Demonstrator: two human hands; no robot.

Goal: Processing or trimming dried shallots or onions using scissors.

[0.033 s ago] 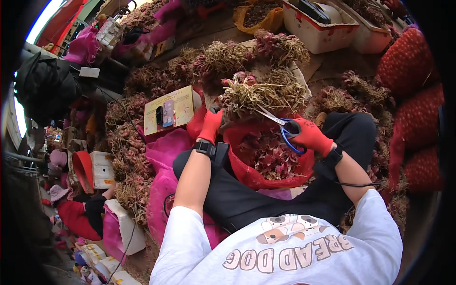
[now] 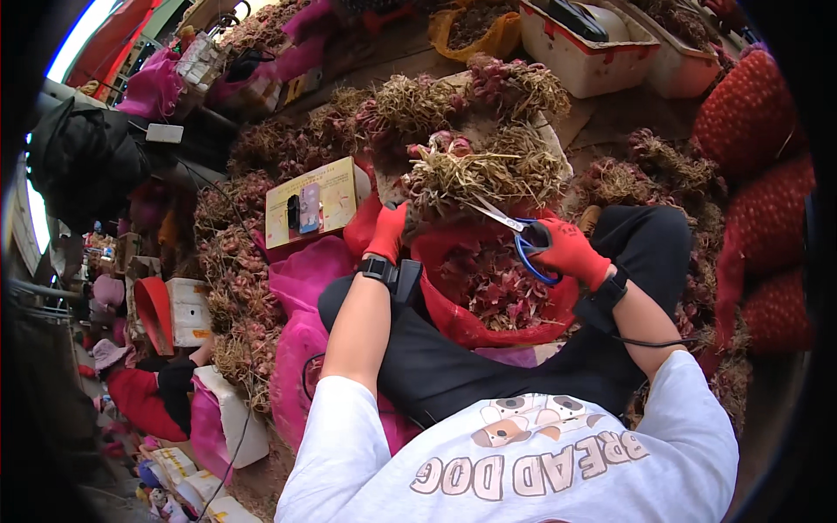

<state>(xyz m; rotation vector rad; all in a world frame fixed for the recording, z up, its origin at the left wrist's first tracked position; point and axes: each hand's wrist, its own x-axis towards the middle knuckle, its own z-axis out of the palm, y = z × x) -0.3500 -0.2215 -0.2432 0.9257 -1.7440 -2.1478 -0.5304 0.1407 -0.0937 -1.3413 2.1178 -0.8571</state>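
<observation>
My right hand (image 2: 571, 248), in a red glove, grips scissors (image 2: 501, 215) by their blue handles. The blades point up and left at the near edge of a bundle of shallots with dry straw-coloured stalks (image 2: 501, 170). My left hand (image 2: 388, 228), also red-gloved, is closed at the bundle's left edge; whatever its fingers pinch is hidden. Some reddish bulbs (image 2: 446, 142) show on top of the bundle. Below the scissors, between my legs, a red mesh bag (image 2: 453, 322) stands with its mouth wide, holding loose purple-red shallot pieces (image 2: 501, 288).
Left of my left hand is a yellowish box (image 2: 336, 196) with a phone (image 2: 309, 207) on it. Pink mesh (image 2: 301, 279) lies beside my left leg. Shallot heaps (image 2: 231, 279) surround me. Filled red sacks (image 2: 750, 113) stack at right; white foam boxes (image 2: 584, 65) stand behind. A person (image 2: 144, 397) sits far left.
My left hand and forearm have shifted very slightly to the right. The right hand and scissors look the same.
</observation>
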